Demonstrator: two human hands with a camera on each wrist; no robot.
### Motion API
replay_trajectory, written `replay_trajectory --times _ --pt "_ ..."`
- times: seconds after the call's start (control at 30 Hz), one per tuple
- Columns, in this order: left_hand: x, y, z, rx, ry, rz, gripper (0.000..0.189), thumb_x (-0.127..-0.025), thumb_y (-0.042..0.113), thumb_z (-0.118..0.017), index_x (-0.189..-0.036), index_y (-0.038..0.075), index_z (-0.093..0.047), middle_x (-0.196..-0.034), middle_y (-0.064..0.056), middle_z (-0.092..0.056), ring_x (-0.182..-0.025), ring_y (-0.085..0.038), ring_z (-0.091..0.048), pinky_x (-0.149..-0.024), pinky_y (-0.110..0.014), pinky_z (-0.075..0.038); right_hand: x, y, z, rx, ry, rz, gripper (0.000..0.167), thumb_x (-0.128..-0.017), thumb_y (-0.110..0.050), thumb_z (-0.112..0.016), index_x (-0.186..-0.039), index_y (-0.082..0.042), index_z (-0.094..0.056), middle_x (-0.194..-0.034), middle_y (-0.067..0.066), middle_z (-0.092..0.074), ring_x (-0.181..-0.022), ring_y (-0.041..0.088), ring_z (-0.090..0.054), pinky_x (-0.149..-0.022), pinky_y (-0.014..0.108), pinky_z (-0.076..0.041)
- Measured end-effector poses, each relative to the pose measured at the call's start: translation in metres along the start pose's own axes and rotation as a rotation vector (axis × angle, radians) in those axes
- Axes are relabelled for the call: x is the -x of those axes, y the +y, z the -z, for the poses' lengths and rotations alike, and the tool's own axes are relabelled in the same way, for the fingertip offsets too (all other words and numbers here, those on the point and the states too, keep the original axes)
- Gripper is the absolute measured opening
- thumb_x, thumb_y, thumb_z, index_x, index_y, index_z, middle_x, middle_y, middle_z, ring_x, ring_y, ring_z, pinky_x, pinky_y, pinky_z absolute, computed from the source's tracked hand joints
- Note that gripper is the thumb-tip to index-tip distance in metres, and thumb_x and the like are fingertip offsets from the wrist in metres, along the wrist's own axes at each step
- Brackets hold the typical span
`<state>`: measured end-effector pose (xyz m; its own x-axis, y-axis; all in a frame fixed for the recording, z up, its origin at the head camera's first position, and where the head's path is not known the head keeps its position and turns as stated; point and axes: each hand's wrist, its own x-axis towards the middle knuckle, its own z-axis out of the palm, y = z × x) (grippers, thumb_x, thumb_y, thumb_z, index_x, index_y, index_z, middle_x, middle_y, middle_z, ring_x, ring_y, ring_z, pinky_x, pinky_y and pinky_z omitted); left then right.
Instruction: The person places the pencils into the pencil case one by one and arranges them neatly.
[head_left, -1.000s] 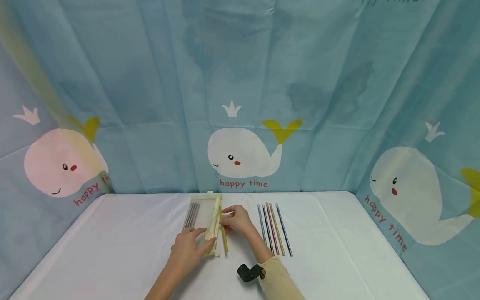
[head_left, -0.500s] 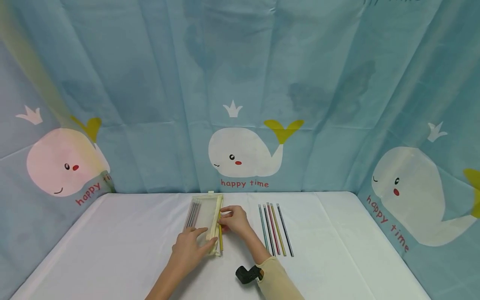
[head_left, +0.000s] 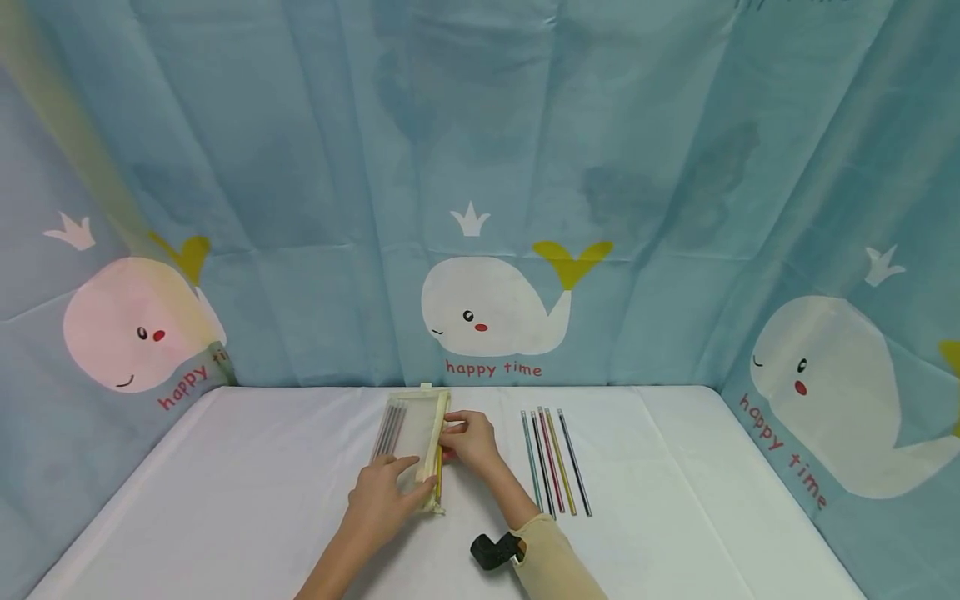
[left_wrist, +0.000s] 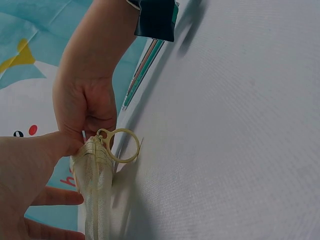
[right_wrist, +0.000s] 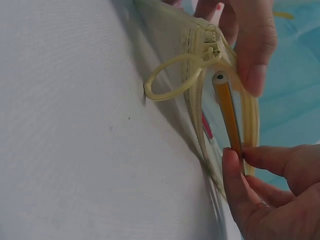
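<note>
A cream see-through zip pencil case point(head_left: 417, 427) lies on the table, its zipped side open toward the right. Several pencils point(head_left: 388, 429) show through its left part. My left hand point(head_left: 378, 497) rests on the case with fingers spread, the thumb at the edge of the opening. A yellow unsharpened pencil point(right_wrist: 229, 111) is pinched between the thumb and fingers of my right hand point(head_left: 471, 442). In the right wrist view it lies lengthwise within the case's open mouth, beside the zip's ring pull point(right_wrist: 167, 80). My right fingertips are at the case's edge.
To the right of my right hand several pencils point(head_left: 557, 462) in different colours lie side by side on the white table point(head_left: 675, 500). A blue curtain point(head_left: 637, 325) with whale prints hangs behind and at both sides. A black wrist camera point(head_left: 493, 551) sits by my right sleeve.
The yellow pencil has moved left with my right hand, from beside the case into its opening. My left hand stays in place on the case.
</note>
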<state>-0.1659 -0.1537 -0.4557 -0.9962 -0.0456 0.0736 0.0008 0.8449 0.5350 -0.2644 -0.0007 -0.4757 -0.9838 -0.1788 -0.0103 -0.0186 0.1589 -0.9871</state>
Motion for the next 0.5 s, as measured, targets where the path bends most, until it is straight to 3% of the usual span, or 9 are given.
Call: replay_trajectory --times 0.27,0.5 --pt "0.001 0.002 0.001 0.008 -0.001 0.002 0.057 -0.092 0.050 -0.078 -0.128 0.006 -0.076 -0.127 -0.024 -0.066 -0.113 -0.047 -0.066 -0.067 -0.064 -0.056 -0.001 0.004 -0.006 -0.047 0.028 -0.003 0.035 -0.088 0.007 -0.077 -0.121 0.012 -0.069 -0.086 0.013 -0.072 -0.060 0.011 -0.069 -0.059 0.030 -0.062" --pt "0.000 -0.001 -0.001 0.009 0.019 -0.010 0.054 -0.092 0.049 -0.079 -0.126 0.007 -0.077 -0.127 -0.025 -0.067 -0.113 -0.048 -0.066 -0.065 -0.063 -0.056 0.005 0.003 -0.012 -0.044 -0.004 0.052 0.032 -0.089 0.010 -0.073 -0.119 0.018 -0.066 -0.084 0.012 -0.070 -0.061 0.014 -0.072 -0.058 0.030 -0.062"
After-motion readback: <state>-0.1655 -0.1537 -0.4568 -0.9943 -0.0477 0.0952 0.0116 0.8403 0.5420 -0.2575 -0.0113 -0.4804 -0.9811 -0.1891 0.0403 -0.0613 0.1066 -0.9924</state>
